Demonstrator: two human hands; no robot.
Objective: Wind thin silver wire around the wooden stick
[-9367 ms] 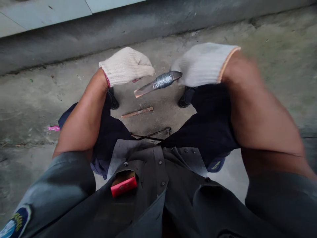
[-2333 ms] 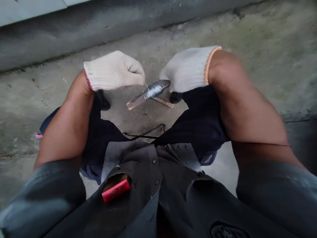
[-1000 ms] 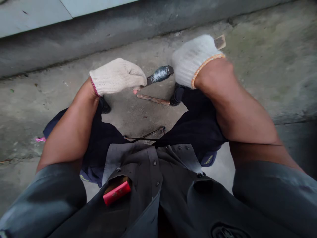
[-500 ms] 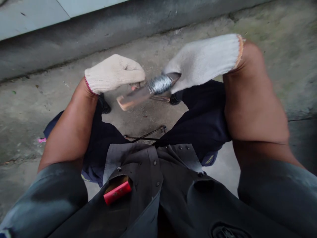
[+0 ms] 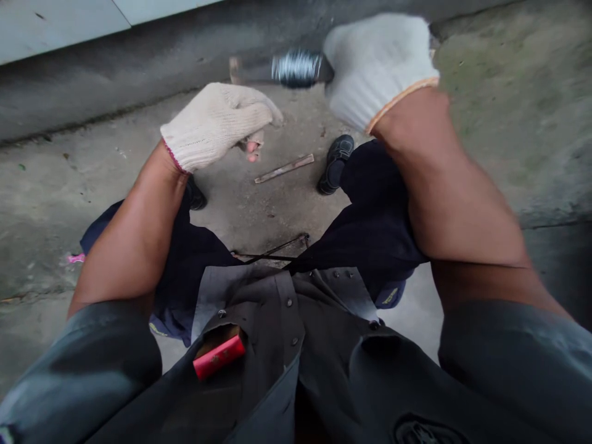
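My right hand (image 5: 377, 65), in a white knit glove, is closed round one end of a flat wooden stick (image 5: 250, 69) wound with shiny thin wire (image 5: 296, 68). The stick is raised high and points left, blurred by motion. My left hand (image 5: 217, 123), also gloved, is curled in a pinch below the stick's free end; a bare pink fingertip shows through the glove. I cannot make out what it pinches. A second flat wooden stick (image 5: 284, 168) lies on the concrete floor between my feet.
I squat on a concrete floor (image 5: 69, 179) beside a low grey kerb (image 5: 139, 68). My black shoes (image 5: 336, 161) flank the lying stick. A thin dark wire piece (image 5: 277, 250) lies near my knees. A red box (image 5: 218, 357) sticks out of my shirt pocket.
My right hand has swung the wire-wound stick up and away from my knees, now pointing left above my left hand. My left hand stayed near its place, still pinched.
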